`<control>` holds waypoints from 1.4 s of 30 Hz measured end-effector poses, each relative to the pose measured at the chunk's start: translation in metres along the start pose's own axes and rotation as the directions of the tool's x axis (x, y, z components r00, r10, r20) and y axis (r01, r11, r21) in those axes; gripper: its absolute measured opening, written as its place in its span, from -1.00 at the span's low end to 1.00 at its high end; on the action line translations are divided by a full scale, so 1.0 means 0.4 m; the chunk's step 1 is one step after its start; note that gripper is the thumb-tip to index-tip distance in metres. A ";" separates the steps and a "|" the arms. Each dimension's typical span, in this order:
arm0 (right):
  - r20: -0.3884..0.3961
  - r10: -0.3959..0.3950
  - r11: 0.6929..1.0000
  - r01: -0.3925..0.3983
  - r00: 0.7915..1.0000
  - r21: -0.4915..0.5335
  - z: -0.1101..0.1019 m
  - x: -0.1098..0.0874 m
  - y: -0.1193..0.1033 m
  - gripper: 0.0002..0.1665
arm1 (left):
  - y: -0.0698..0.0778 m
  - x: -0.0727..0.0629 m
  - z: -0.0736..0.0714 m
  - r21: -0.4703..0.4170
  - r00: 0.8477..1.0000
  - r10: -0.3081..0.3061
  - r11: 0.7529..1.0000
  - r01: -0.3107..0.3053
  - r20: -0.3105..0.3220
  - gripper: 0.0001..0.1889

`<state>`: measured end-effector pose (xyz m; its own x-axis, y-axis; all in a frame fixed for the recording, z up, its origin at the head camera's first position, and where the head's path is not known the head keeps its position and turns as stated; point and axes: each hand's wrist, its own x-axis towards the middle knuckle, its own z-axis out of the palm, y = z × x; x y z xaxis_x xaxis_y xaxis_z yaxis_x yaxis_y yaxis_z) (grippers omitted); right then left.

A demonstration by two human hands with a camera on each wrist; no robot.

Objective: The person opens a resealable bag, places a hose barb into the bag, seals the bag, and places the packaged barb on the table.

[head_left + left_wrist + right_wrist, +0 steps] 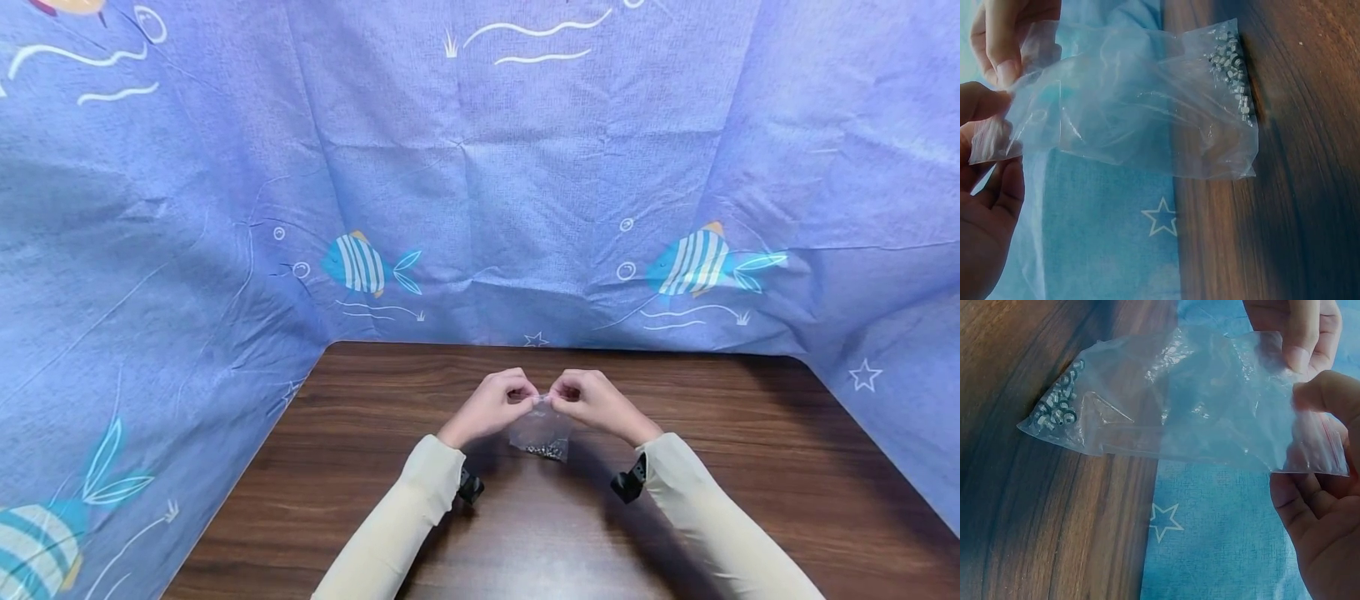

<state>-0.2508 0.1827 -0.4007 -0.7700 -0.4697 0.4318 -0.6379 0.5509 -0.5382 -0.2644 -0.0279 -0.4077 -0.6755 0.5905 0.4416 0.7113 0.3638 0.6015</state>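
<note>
A clear plastic zip bag [538, 427] hangs from both hands over the table. My left hand [491, 406] pinches its top edge between thumb and fingers. Close beside it, my right hand [598, 406] pinches the same edge. Small shiny metal pieces [1233, 72] have gathered in the bag's bottom end, more toward one corner; in the right wrist view some of these metal parts [1059, 407] look like little rings or nuts. A red line [1330, 434] runs along the bag's top. Whether the mouth is parted, I cannot tell.
Beneath the hands lies a dark brown wood-grain table [375, 467]. A blue cloth [525, 208] printed with fish and stars hangs behind the table's far edge and along its sides. Each wrist wears a small black camera [628, 481].
</note>
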 end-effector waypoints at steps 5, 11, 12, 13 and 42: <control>-0.023 -0.032 0.999 0.031 0.999 -0.034 -0.003 -0.004 0.006 -0.86 | -0.004 -0.003 -0.006 0.001 1.000 -0.021 1.000 0.021 0.011 -0.92; -0.036 -0.103 0.993 0.101 0.994 -0.061 -0.014 -0.010 0.018 -0.92 | -0.004 -0.004 -0.021 0.037 0.999 -0.032 0.999 0.031 0.036 -0.90; -0.026 -0.113 0.992 0.111 0.993 -0.063 -0.017 -0.011 0.021 -0.93 | -0.003 -0.004 -0.024 0.043 0.998 -0.033 0.999 0.031 0.045 -0.89; -0.013 -0.121 0.991 0.120 0.993 -0.066 -0.020 -0.012 0.023 -0.95 | -0.003 -0.005 -0.026 0.054 0.998 -0.031 0.998 0.028 0.054 -0.88; 0.242 -0.114 0.991 0.126 0.964 -0.034 -0.105 -0.036 -0.039 -0.88 | 0.051 -0.045 -0.071 -0.114 0.960 -0.254 0.957 0.267 0.114 -0.90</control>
<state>-0.2304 0.2100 -0.3681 -0.6657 -0.6822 0.3024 -0.7297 0.5105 -0.4549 -0.2434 -0.0516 -0.3845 -0.8073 0.5570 0.1952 0.4781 0.4232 0.7696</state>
